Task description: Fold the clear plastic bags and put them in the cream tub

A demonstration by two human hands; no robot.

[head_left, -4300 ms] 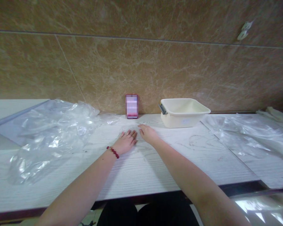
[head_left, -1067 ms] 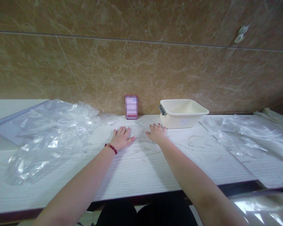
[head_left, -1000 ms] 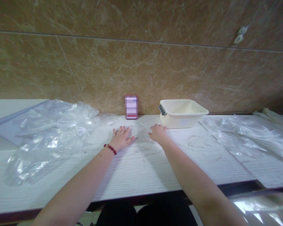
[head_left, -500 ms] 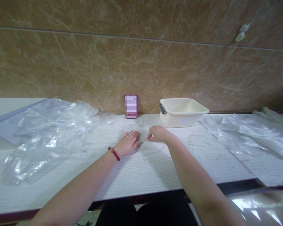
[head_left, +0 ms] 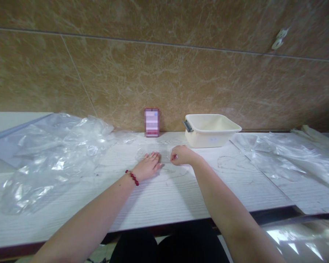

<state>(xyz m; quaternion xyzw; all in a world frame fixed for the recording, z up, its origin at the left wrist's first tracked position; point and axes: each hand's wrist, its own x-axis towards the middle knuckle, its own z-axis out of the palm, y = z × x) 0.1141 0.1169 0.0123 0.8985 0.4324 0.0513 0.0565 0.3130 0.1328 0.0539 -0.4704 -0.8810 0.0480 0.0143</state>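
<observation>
A clear plastic film (head_left: pixel 153 150) lies flat on the white table (head_left: pixel 164 197), hard to see against the wood grain. My left hand (head_left: pixel 148 168), with a red bead bracelet at the wrist, rests flat on it with fingers stretched out. My right hand (head_left: pixel 182 155) is just to the right, fingers curled in a pinch at the film's edge.
A cream plastic tub (head_left: pixel 210 129) stands at the back by the brown marble wall. A small pink-purple box (head_left: pixel 151 122) stands against the wall. Crumpled clear plastic (head_left: pixel 55 149) is piled on the left; more plastic sheets (head_left: pixel 285 157) lie on the right.
My right hand has gone from lying flat near the tub to a pinch closer to my left hand. My left hand shifted slightly right and stays flat.
</observation>
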